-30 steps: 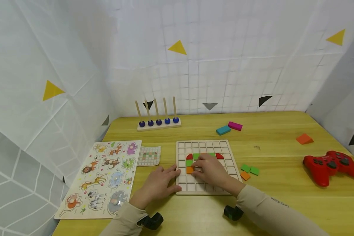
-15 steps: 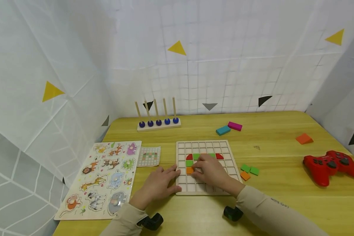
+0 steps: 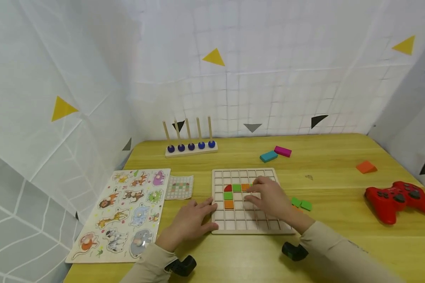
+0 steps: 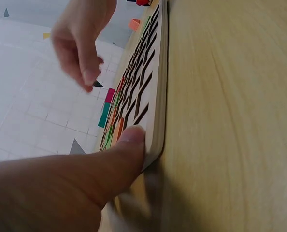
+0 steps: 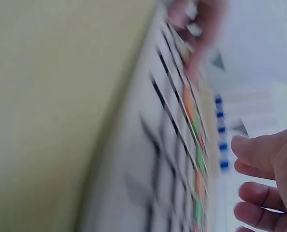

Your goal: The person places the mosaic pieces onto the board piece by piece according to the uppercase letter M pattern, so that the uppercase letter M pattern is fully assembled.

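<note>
A pale wooden grid board (image 3: 219, 225) lies in the middle of the table in the head view. Its left part bears a red rounded tile (image 3: 228, 188), two green tiles and an orange tile (image 3: 229, 204); another orange tile (image 3: 246, 187) is near the right fingers. My left hand (image 3: 190, 220) rests at the board's left edge, its thumb (image 4: 133, 134) pressing the near corner in the left wrist view. Above the board is my right hand (image 3: 270, 198), partly covering the row of tiles. In the right wrist view its fingers (image 5: 254, 193) are apart with nothing between them.
Loose green tiles (image 3: 306, 205) lie right of the board. A pattern card (image 3: 179, 187) and an animal puzzle (image 3: 118, 216) are at the left. Behind stand a peg rack (image 3: 191, 149) and teal and magenta blocks (image 3: 268, 156); a red game controller (image 3: 398, 198) lies far right.
My right hand has come away from the tiles at the board's left and moved right, uncovering the green and orange tiles of the top row. My left hand has stayed put.
</note>
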`<state>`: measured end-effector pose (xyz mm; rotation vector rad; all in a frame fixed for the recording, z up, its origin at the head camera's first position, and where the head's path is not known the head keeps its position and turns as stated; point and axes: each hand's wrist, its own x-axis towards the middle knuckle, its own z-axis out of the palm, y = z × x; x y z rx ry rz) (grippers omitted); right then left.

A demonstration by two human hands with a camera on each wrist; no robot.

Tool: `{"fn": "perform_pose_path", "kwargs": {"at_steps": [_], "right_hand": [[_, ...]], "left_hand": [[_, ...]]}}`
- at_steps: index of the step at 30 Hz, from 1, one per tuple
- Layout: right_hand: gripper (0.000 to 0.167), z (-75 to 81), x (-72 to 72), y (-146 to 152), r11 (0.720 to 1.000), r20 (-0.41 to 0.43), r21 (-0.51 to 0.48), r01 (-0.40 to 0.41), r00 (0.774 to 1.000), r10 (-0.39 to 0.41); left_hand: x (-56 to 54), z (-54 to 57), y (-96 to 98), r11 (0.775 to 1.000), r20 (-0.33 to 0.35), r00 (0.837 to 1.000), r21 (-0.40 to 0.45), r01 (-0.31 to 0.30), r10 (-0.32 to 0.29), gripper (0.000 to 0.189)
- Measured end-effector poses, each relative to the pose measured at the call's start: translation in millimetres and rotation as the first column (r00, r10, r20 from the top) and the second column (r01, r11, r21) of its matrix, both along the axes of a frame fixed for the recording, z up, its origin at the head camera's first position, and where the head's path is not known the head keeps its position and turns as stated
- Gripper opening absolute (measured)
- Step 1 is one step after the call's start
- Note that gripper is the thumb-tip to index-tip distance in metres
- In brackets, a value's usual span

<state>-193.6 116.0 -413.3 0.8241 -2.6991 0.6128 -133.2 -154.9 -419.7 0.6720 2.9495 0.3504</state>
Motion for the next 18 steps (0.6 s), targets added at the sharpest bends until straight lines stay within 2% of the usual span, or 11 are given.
{"fn": "perform_pose_path", "kwargs": {"at_steps": [4,9,13,18], "right_hand": [[0.020,5.4,-4.7,56.0,0.994,0.103,-0.020,0.105,0.989,-0.102],[0.030,5.5,1.1,115.5,0.984,0.267,0.033,0.177,0.947,-0.180],[0.039,0.1,7.5,141.5,0.981,0.279,0.083,0.173,0.941,-0.190],[0.040,-10.4,11.8,149.4,0.979,0.267,0.123,0.162,0.945,-0.190]], "left_hand": [[-1.0,-0.6,0.5,1.000,0.007,1.000,0.001,-0.002,0.002,0.062],[-0.4,1.0,-1.3,1.000,0.015,1.000,-0.003,-0.009,0.009,0.062],[-0.3,1.5,-1.0,1.000,0.016,1.000,0.002,-0.008,0.008,0.062],[-0.9,1.7,1.3,1.000,0.012,1.000,0.002,0.003,-0.003,0.062]]}}
